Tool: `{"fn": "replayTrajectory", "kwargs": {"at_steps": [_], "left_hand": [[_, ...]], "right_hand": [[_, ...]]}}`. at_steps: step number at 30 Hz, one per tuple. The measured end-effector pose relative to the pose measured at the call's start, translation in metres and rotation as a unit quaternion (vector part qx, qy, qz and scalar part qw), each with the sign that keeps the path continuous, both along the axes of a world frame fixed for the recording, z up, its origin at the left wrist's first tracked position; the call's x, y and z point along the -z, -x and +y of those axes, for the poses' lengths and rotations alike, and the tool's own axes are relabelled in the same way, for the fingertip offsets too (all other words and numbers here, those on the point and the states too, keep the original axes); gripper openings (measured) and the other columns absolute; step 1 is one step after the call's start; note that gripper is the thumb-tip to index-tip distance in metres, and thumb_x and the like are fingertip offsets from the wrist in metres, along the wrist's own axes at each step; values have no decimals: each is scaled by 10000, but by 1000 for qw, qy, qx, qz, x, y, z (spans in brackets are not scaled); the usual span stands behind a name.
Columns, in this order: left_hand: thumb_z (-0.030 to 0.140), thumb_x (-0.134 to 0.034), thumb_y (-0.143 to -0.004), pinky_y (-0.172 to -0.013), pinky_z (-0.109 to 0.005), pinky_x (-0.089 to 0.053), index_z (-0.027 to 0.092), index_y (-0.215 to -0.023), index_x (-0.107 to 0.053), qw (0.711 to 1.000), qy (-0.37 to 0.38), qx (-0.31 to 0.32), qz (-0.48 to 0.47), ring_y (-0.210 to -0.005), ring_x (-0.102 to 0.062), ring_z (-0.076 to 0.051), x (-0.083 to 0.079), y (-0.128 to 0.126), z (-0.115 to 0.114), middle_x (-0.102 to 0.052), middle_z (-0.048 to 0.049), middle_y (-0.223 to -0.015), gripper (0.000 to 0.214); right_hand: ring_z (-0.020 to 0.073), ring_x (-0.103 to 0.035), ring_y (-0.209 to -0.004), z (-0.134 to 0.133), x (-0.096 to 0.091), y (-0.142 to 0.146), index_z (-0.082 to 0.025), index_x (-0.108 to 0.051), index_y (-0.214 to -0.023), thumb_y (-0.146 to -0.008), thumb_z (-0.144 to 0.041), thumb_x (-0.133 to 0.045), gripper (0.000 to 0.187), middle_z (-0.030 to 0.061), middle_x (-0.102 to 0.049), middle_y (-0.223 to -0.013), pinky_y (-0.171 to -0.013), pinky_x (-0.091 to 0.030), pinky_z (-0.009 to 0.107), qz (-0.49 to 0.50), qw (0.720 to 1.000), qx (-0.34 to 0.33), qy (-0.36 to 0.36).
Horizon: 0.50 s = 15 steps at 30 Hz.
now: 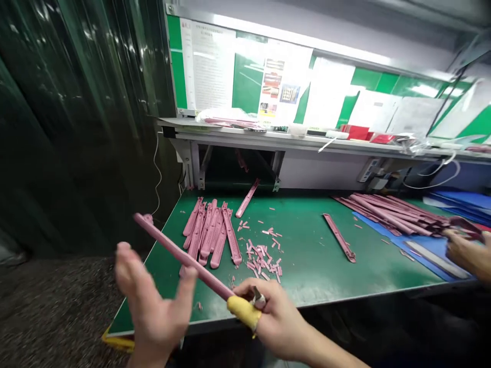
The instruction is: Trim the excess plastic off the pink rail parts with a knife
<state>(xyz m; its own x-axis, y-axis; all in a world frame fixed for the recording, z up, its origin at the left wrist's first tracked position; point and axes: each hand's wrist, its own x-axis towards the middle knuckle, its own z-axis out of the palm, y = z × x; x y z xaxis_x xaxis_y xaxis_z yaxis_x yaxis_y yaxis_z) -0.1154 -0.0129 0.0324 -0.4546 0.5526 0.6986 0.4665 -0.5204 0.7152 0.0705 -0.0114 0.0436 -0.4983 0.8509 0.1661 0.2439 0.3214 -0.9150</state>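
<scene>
My right hand point(282, 319), its thumb wrapped in yellow, is closed on one end of a long pink plastic strip point(184, 255). A small tool with a short metal blade point(258, 296) also sticks out of this hand; its handle is mostly hidden. The strip slants up and left, past my left hand point(157, 306). That hand is open, fingers spread and slightly blurred, with the thumb close to the strip; I cannot tell whether it touches. Beyond the strip lies a pile of similar pink pieces point(210, 230), beside small pink offcuts point(264, 259).
A single pink piece point(339, 237) lies on the green table point(307, 271). Another piece point(247, 198) rests before a conveyor opening point(238, 171). At right, a co-worker's hand point(464, 250) is by a heap of strips point(395, 212). A shelf point(268, 134) spans the back.
</scene>
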Motion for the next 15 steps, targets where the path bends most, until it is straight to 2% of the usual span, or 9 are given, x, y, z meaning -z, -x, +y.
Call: {"fn": "replayTrajectory", "kwargs": {"at_steps": [1,2,4,6,8,10,11,13,15], "left_hand": [[201,-806,-646,-1153,-486,-94,361,-1412,-414,993,-7,26,113,-1429,-187,-322,4,9,5,-308,-15,-1547,875],[208,-768,-690,-1143,-498,-136,354,-1327,-537,978,1,95,187,-1372,-328,-330,6,17,9,-464,-32,-1455,694],[217,-610,-827,-1071,-462,-314,338,-1136,-698,959,39,205,191,-1133,-588,-296,-1,34,17,-704,-64,-1144,343],[232,-563,-856,-946,-383,-447,314,-1073,-733,952,87,254,146,-958,-669,-266,-19,55,30,-751,-79,-983,287],[235,-656,-796,-848,-324,-511,300,-1153,-692,927,127,306,178,-916,-692,-260,-42,82,52,-751,-72,-1006,365],[199,-677,-780,-803,-298,-543,300,-1281,-595,878,129,357,292,-931,-699,-244,-64,110,78,-736,-49,-1073,518],[187,-645,-806,-819,-305,-546,298,-1328,-547,852,111,362,361,-967,-690,-237,-72,121,92,-718,-42,-1126,542],[166,-542,-870,-915,-361,-513,291,-1364,-499,809,53,328,485,-1096,-633,-238,-84,135,116,-661,-35,-1241,511],[121,-460,-894,-1029,-426,-422,281,-1369,-489,788,-4,274,552,-1223,-539,-248,-89,136,131,-611,-24,-1315,503]], "right_hand": [[114,-572,-612,10,-8,3,-156,-652,-840,-841,-390,-639,234,12,-645,-696,-584,-443,212,-8,998,-8,55],[118,-579,-619,20,-17,7,-155,-640,-828,-828,-416,-651,261,11,-638,-692,-584,-446,214,-6,993,-31,110],[113,-573,-590,43,-34,15,-161,-603,-826,-801,-474,-665,319,0,-614,-685,-561,-451,212,19,976,-98,195],[88,-526,-548,65,-49,25,-177,-570,-896,-804,-523,-640,364,-7,-592,-736,-514,-431,195,32,969,-136,203],[81,-492,-570,86,-65,32,-194,-539,-983,-874,-518,-552,342,0,-585,-809,-520,-418,190,4,984,-121,131],[100,-500,-655,100,-80,36,-197,-537,-967,-960,-453,-425,280,14,-584,-845,-603,-429,213,-69,995,-70,21],[112,-508,-695,104,-87,37,-193,-544,-926,-986,-417,-372,288,20,-586,-843,-648,-429,229,-109,993,-44,-33],[127,-515,-728,108,-96,38,-187,-558,-894,-1008,-369,-317,323,29,-588,-831,-682,-412,248,-174,976,-9,-128],[131,-504,-690,106,-97,38,-182,-578,-930,-997,-423,-340,345,30,-586,-801,-625,-377,244,-216,951,4,-219]]}}
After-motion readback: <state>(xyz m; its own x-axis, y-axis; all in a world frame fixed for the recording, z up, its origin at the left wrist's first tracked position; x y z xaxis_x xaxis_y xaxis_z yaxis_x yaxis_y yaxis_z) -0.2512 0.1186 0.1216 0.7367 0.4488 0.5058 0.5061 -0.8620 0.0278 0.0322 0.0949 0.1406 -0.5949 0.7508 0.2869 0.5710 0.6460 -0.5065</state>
